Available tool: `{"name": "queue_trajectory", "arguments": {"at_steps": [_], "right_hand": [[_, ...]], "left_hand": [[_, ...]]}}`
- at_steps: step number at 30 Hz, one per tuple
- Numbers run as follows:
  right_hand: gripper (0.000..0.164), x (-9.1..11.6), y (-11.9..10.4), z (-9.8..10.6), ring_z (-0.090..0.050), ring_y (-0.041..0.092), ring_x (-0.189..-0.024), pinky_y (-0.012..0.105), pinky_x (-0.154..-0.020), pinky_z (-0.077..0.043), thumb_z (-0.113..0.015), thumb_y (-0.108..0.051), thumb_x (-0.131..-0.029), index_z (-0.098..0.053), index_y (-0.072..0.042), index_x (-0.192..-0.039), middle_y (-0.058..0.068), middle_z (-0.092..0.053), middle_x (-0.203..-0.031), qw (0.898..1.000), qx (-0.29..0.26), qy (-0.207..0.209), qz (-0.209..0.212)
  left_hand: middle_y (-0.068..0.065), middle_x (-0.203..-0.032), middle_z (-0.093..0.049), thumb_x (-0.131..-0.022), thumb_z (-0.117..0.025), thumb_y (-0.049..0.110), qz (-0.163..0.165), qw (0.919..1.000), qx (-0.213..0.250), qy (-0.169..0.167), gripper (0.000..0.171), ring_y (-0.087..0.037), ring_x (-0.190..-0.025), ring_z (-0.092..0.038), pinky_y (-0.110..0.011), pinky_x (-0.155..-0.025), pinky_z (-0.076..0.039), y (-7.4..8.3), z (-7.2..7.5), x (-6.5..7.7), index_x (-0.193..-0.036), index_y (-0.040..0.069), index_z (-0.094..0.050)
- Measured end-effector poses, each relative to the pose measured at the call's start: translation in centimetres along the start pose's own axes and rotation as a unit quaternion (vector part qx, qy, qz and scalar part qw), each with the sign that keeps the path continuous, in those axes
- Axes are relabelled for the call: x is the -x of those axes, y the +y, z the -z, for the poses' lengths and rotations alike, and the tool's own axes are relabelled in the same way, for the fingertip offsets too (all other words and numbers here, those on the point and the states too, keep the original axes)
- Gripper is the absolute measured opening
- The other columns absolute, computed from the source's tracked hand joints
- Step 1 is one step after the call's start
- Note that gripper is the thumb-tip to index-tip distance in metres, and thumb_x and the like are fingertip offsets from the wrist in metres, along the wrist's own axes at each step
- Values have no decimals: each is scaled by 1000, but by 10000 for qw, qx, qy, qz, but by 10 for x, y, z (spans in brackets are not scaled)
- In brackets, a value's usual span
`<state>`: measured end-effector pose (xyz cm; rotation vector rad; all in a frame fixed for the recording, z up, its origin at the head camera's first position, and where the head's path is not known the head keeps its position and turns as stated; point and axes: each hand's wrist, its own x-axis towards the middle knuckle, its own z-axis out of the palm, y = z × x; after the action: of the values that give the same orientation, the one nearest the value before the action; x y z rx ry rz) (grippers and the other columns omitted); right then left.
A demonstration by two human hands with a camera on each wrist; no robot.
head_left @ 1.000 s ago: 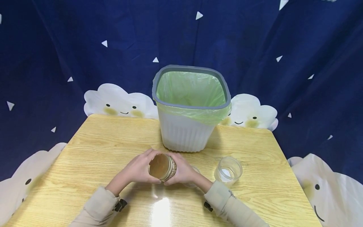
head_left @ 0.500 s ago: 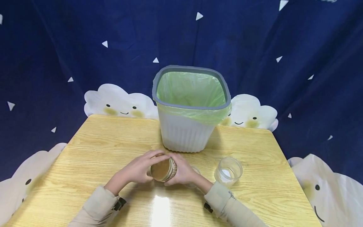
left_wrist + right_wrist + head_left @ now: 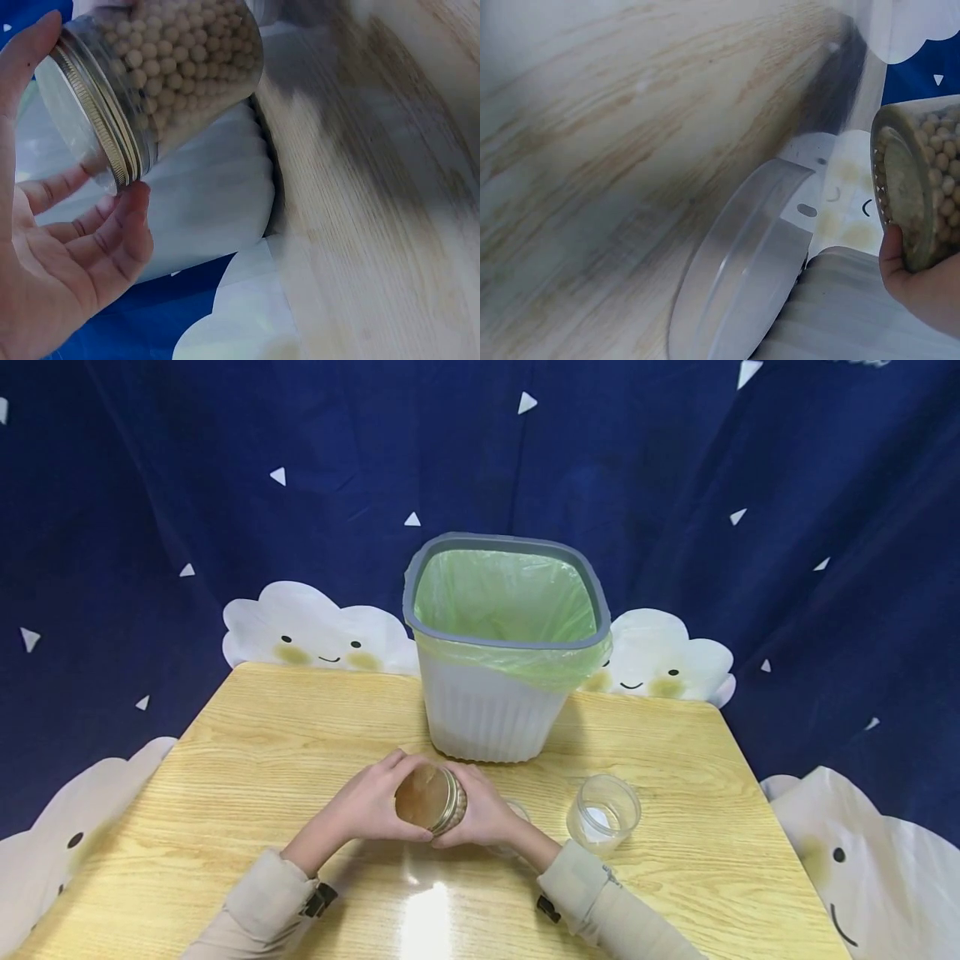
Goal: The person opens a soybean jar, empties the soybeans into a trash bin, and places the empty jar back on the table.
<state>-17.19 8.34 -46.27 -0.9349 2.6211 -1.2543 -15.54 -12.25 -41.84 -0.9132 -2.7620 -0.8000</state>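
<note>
A clear jar [image 3: 180, 67] full of small round beige beans lies tilted between both hands above the table. Its lid [image 3: 422, 795] has a gold screw rim [image 3: 94, 109] and a see-through top. My left hand [image 3: 378, 802] grips the lid's rim, thumb on one side and fingertips on the other, as the left wrist view shows. My right hand [image 3: 483, 810] holds the jar's body near its base [image 3: 904, 187]; most of its fingers are hidden in the right wrist view.
A white ribbed bin [image 3: 491, 710] with a green liner bag stands behind the hands. To the right is an open clear container [image 3: 603, 814] with a white disc at its bottom. A clear round plastic piece [image 3: 742, 262] lies on the table [image 3: 300, 718], partly behind the right wrist.
My left hand turned over the lid half a second ago, its fingers crossing the top, and has swung back to a wide grip round the rim. The right hand stays on the jar.
</note>
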Motion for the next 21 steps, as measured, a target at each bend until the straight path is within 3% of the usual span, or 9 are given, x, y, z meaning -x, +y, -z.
{"name": "queue_trajectory", "arguments": {"at_steps": [5, 8, 10, 13, 15, 17, 19, 21], "right_hand": [[100, 0, -3, 0, -42, 12, -106, 38, -88, -42, -89, -27, -48, -39, -19, -135, -4, -48, -123, 9999, 17, 39, -130], [100, 1, -4, 0, -42, 13, -107, 39, -88, -41, -88, -26, -49, -38, -19, -135, -4, -47, -124, 9997, -62, 29, -220], [101, 1, -4, 1, -41, 15, -109, 40, -89, -41, -88, -26, -49, -37, -18, -136, -2, -46, -125, 9998, -77, 26, -204], [103, 1, -3, 3, -41, 16, -111, 42, -89, -41, -89, -25, -49, -36, -20, -137, -1, -45, -127, 9998, -71, -22, -191], [105, 2, -3, 3, -41, 16, -111, 41, -89, -41, -89, -26, -48, -35, -20, -138, -1, -45, -128, 9999, -11, -46, -161], [105, 2, -2, 2, -41, 15, -111, 41, -90, -40, -89, -26, -48, -35, -22, -139, -3, -46, -128, 9999, -36, -69, -148], [104, 3, -2, 1, -41, 14, -110, 40, -90, -40, -89, -26, -47, -36, -24, -138, -5, -47, -127, 9999, -68, -42, -128], [102, 3, -2, -1, -42, 14, -110, 41, -90, -39, -89, -27, -47, -38, -23, -136, -5, -48, -126, 9999, -68, 36, -75]], "left_hand": [[1, -89, -51, -50, -76, 63, 268, 9993, -235, 137, 84, -16, -70, -54, -30, -58, -46, 3, -1, -1, -117, 18, -52], [-1, -95, -52, -51, -76, 63, 213, 9995, -205, 88, 87, -18, -75, -56, -32, -60, -48, 3, 0, -2, -120, 17, -51], [-5, -112, -52, -53, -81, 52, -23, 9999, -47, -129, 91, -23, -92, -56, -37, -72, -49, 2, 2, -2, -129, 17, -47], [-8, -135, -39, -55, -85, 28, -724, 9960, 131, -506, 96, -27, -117, -44, -46, -91, -41, -1, 4, -3, -138, 17, -38], [-8, -140, -34, -55, -83, 17, -1168, 9909, 130, -649, 96, -27, -124, -36, -50, -97, -34, -2, 5, -4, -140, 17, -37], [-9, -137, -39, -55, -82, 15, -1460, 9876, 48, -577, 92, -27, -122, -39, -50, -97, -34, -3, 5, -5, -137, 15, -41], [-7, -132, -44, -54, -84, 20, -1446, 9882, 35, -498, 90, -26, -117, -44, -48, -96, -37, -2, 5, -6, -135, 14, -45], [-6, -123, -50, -51, -85, 28, -1207, 9919, 37, -384, 90, -22, -106, -52, -42, -89, -43, -1, 6, -6, -132, 13, -47]]}}
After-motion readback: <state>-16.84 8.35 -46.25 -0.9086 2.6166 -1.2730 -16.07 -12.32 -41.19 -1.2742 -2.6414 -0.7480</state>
